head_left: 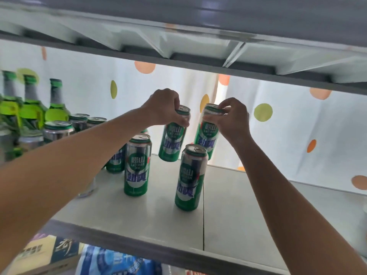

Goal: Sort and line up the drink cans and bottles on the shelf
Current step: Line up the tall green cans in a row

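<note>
The left hand (pixel 165 107) pinches the rim of a green can (pixel 173 133), tilted and raised off the shelf (pixel 248 211). The right hand (pixel 231 118) grips a second can (pixel 208 132) by its top. Two more cans (pixel 137 165) stand upright in front; green bottles (pixel 56 102) stand far left.

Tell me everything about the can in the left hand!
The can in the left hand is tall and slim, shiny metal with a green label, white lettering and a silver band. Its pull-tab top looks unopened. It tilts, and appears lifted off the pale shelf. The left hand pinches its rim from above; nothing else clearly touches it.
</note>
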The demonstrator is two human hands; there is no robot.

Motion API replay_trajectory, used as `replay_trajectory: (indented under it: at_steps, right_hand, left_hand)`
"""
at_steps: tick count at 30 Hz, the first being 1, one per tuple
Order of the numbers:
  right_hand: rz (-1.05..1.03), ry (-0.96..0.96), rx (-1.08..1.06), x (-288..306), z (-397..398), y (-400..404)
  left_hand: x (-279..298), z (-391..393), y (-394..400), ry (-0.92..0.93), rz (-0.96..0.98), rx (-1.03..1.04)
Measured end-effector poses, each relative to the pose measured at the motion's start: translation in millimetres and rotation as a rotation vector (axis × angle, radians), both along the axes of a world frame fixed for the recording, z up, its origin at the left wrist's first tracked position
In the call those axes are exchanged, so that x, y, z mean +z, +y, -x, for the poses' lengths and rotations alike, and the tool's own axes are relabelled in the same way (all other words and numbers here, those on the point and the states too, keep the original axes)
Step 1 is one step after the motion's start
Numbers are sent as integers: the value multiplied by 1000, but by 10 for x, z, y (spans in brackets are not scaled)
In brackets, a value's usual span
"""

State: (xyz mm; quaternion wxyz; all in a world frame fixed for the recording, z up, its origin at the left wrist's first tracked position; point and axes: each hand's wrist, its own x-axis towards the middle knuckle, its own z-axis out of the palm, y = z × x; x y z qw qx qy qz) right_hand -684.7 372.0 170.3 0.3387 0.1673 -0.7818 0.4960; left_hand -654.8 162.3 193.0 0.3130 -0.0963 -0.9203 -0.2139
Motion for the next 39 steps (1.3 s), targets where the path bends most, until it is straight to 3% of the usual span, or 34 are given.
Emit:
replay_trajectory:
  at_steps: [7, 13, 39]
  right_hand:
    - [-102, -153, 24, -56, 26, -99]
    - [-200, -216, 12, -125, -1, -177]
    - [-616, -490, 152, -66, -118, -837]
  left_hand:
    - [-185, 79, -101, -181, 176, 114]
    - [-251, 129, -182, -314, 203, 168]
    - [-319, 126, -393, -528, 224, 196]
